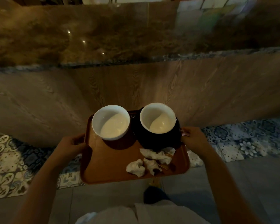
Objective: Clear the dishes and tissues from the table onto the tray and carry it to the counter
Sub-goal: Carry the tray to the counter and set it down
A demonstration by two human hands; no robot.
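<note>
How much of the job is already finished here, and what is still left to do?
Done: two cups and crumpled tissues lie on the tray. In hand: the left hand and right hand grip its side edges, facing the counter. Left: setting the tray on the counter.

This looks like a café or small restaurant. A long service counter (120,38) with a polished brown stone top and a wood-grain front panel (136,88) stands on a floor edged with patterned blue-and-white tiles (10,159), and a brown serving tray (107,167) carries used cups.
</note>
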